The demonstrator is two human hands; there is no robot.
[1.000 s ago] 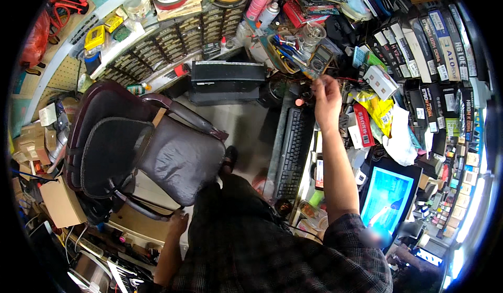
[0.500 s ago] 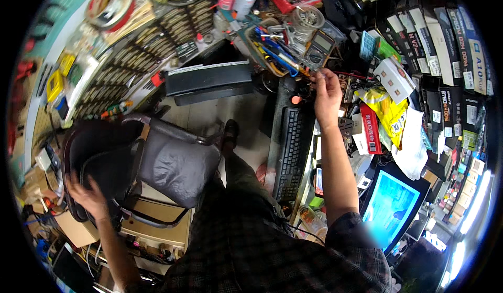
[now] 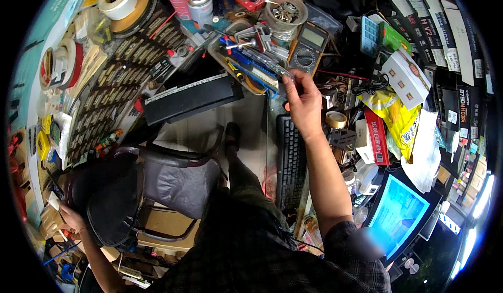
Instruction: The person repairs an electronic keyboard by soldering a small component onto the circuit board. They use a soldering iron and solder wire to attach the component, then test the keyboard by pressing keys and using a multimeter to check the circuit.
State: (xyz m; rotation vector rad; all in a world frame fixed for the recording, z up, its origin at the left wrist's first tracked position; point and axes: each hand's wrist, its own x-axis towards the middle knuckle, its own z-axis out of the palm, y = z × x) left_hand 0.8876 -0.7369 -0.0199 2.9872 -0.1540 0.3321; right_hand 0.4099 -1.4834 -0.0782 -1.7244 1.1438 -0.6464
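My right hand (image 3: 305, 96) is closed in a pinch at the near right edge of the tool tray (image 3: 262, 90). Between thumb and fingers is the end of a slim, clear or silvery piece (image 3: 286, 76), whose kind I cannot make out. Blue-handled tools (image 3: 246, 62) and metal parts (image 3: 255, 35) crowd the tray. Just beyond my hand lies a multimeter (image 3: 309, 48) with an orange rim. Out at the far left, my left hand (image 3: 74, 220) is beside the chair back, its fingers apart near a small white thing (image 3: 54, 201).
A black keyboard (image 3: 291, 162) lies below my right hand. A dark office chair (image 3: 178, 180) stands before me, with a black case (image 3: 194, 99) beyond it. Boxes, a yellow bag (image 3: 393, 115) and a lit monitor (image 3: 399, 217) fill the right. A tub of screws (image 3: 285, 15) stands behind the tray.
The view has shifted, bringing the tray and multimeter closer. My right hand has moved slightly left to the tray's edge. My left hand has gone lower, beside the chair back.
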